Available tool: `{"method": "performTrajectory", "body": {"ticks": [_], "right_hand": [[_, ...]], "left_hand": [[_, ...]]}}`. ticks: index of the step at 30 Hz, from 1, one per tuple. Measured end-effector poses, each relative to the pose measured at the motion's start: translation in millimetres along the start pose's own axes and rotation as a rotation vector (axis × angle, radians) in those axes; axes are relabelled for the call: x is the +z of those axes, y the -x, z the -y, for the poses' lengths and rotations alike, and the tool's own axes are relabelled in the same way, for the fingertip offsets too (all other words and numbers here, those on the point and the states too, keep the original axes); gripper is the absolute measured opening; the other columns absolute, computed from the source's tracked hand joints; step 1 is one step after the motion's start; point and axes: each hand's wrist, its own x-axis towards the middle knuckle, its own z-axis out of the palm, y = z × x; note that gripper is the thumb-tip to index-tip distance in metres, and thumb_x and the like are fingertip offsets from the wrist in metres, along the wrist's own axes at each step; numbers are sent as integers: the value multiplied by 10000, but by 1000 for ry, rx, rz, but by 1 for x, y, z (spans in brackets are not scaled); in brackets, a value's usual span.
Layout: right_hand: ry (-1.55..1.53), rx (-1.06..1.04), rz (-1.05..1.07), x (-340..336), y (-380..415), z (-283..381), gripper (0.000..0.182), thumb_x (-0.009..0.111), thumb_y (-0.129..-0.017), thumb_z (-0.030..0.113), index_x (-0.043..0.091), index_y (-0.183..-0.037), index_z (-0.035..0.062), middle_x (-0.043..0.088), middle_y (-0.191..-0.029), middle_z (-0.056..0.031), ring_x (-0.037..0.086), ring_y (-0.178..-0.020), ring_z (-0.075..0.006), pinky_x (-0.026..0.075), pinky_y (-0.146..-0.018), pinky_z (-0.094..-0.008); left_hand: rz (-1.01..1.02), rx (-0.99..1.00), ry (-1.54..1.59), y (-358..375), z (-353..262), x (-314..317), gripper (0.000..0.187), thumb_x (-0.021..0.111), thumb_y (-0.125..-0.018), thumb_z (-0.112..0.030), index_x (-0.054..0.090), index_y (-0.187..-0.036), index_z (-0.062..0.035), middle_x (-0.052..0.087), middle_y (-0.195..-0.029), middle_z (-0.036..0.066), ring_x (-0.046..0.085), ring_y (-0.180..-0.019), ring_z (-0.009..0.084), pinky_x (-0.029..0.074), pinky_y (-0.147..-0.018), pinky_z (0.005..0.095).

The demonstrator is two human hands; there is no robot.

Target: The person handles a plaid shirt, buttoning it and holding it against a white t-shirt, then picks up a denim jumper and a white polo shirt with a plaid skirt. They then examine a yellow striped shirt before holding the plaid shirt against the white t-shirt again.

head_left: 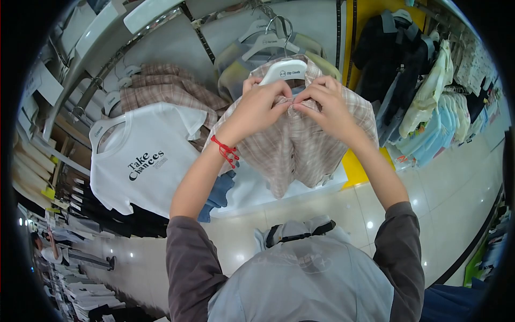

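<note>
A pink-beige plaid shirt (268, 155) hangs in front of me on a white hanger (287, 71). My left hand (263, 104), with a red cord bracelet (225, 150) at its wrist, pinches the shirt's front edge just below the collar. Opposite it, my right hand (324, 104) pinches the other front edge, so the fingertips of both hands nearly meet at the neck opening. Lower down, the front edges hang close together, with small dark buttons showing. Whether a button sits between my fingertips is too small to tell.
To the left hangs a white T-shirt (155, 155) with "Take Chances" printed on it, before more plaid shirts (166, 86). Behind are pale garments on hangers (265, 45). Dark clothes (389, 59) and light children's clothes (440, 123) hang at right. A person (59, 252) stands far left.
</note>
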Motion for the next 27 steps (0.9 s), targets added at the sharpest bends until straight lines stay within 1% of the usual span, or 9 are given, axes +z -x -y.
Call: {"method": "performTrajectory", "body": {"ticks": [1,4,7,10,13,16,22,25,27], "right_hand": [[9,15,-34,1,0,2,132,664,-758,252,640,-812,134,603,-840,24,440,-973,-204,232,-950,-392],[20,18,-73,4,0,3,131,669,-752,250,642,-809,136,600,-825,14,456,-944,-198,236,-956,-400],[22,41,-112,5,-1,2,131,674,-746,243,645,-816,136,589,-800,2,462,-933,-198,238,-959,-408],[1,90,-38,2,-3,-1,129,678,-740,234,648,-823,139,576,-785,-10,459,-937,-204,236,-962,-413],[-39,72,68,-7,-5,-5,145,680,-734,230,650,-844,141,572,-792,-16,451,-941,-211,230,-971,-412],[-54,31,109,-14,-3,-6,146,673,-739,226,642,-851,138,570,-799,-25,442,-957,-216,214,-986,-411],[-48,-51,72,-7,0,-7,112,649,-756,201,609,-826,123,568,-795,-14,446,-965,-216,211,-999,-432],[12,-49,24,-2,4,-5,118,645,-753,189,597,-825,110,570,-804,-6,453,-964,-215,220,-997,-439],[47,-14,-14,0,6,1,114,641,-753,172,589,-822,98,572,-816,-9,455,-967,-215,220,-996,-442]], "left_hand": [[-40,-22,56,0,1,2,196,609,-774,-147,515,-938,-93,595,-796,34,457,-990,226,219,-979,367],[-49,-31,111,2,3,4,248,626,-763,-146,474,-954,-101,599,-862,32,414,-1040,238,205,-986,355],[-31,30,94,6,-3,0,252,639,-762,-159,473,-938,-89,590,-890,20,437,-1026,232,200,-996,362],[-23,12,112,7,-1,4,256,644,-770,-176,473,-934,-81,595,-878,20,482,-979,215,195,-1002,375],[-79,33,45,8,-1,9,253,641,-779,-181,473,-941,-83,596,-856,22,522,-916,197,193,-1005,378],[-130,68,57,7,-2,12,213,629,-786,-166,504,-937,-83,604,-834,23,550,-880,180,195,-1006,377],[-97,47,-21,5,-8,11,98,622,-780,-140,595,-855,-83,623,-774,10,586,-779,163,211,-1003,383],[-122,59,-66,5,-6,14,71,625,-776,-130,602,-825,-84,620,-749,0,581,-744,161,222,-997,384],[-166,68,-79,5,-8,18,73,630,-771,-129,603,-821,-84,615,-749,-5,575,-748,158,226,-996,387]]}}
